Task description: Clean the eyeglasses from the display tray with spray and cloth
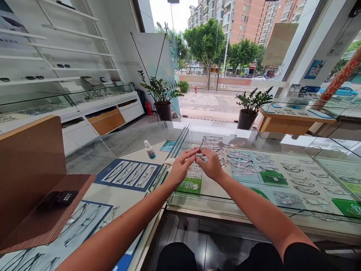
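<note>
My left hand (184,165) and my right hand (211,163) meet fingertip to fingertip above the glass display counter (180,197). Both are closed in a pinch. Between them is a thin dark piece (200,146) that sticks up past the fingers and resembles part of an eyeglass frame; most of it is hidden. A whitish cloth (169,161) lies on the glass just left of my left hand. Under the glass around my hands lie rows of eyeglasses (240,162). A small white spray bottle (149,149) with a blue label stands farther left.
Left of my arms, a blue tray (128,174) holds several eyeglasses. A brown wooden stand (31,177) with a small black object (67,197) on it is at the near left. Two potted plants (163,110) flank the glass front, beyond the counter.
</note>
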`<control>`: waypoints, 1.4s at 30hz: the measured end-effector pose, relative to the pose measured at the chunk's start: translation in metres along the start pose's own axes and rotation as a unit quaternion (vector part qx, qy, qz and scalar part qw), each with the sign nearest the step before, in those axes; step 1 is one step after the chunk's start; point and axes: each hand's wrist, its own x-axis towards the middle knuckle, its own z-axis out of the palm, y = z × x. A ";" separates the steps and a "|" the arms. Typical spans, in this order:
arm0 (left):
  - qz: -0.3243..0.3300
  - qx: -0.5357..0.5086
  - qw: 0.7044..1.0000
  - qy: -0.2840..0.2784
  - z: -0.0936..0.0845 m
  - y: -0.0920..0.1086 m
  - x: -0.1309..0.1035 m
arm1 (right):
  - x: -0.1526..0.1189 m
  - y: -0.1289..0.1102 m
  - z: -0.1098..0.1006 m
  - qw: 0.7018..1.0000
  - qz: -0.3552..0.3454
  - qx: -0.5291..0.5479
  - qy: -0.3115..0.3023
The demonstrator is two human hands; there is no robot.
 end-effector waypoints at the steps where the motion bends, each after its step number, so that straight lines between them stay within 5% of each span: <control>1: 0.003 0.004 1.000 -0.002 0.001 0.001 -0.001 | 0.000 0.000 0.000 1.000 -0.003 -0.003 0.005; 8: 0.047 0.111 0.993 -0.009 0.002 0.010 -0.005 | 0.000 0.000 -0.003 0.999 -0.006 -0.028 0.029; 10: 0.115 0.220 0.966 0.068 -0.010 0.011 -0.001 | 0.000 0.001 -0.004 0.999 0.004 -0.025 0.036; 12: 0.180 0.329 0.904 0.205 -0.029 0.009 0.006 | 0.000 0.003 -0.004 0.999 0.009 -0.013 0.041; 16: 0.167 0.440 0.806 0.358 -0.076 -0.003 0.024 | 0.000 0.004 -0.004 0.999 0.014 -0.010 0.033; 20: 0.076 0.422 0.811 0.398 -0.110 -0.026 0.036 | 0.000 0.004 -0.005 0.999 0.014 -0.016 0.026; 25: -0.070 0.335 0.869 0.356 -0.138 -0.052 0.042 | 0.000 0.004 -0.005 1.000 0.006 -0.009 0.027; 28: -0.098 0.315 0.881 0.340 -0.143 -0.054 0.045 | 0.001 0.005 -0.005 1.000 0.008 -0.009 0.025; 32: -0.035 0.163 0.944 0.284 -0.116 -0.036 0.048 | 0.001 0.005 -0.006 1.000 0.009 -0.004 0.026; 35: -0.090 -0.044 0.978 0.181 -0.083 -0.011 0.045 | 0.001 0.002 -0.007 1.000 0.005 0.005 0.025; 39: -0.199 -0.261 0.944 -0.024 -0.060 0.016 0.034 | 0.003 -0.004 -0.008 0.999 -0.003 0.030 0.012; 42: -0.252 -0.308 0.912 -0.099 -0.060 0.023 0.028 | 0.003 -0.006 -0.008 0.998 -0.005 0.054 -0.016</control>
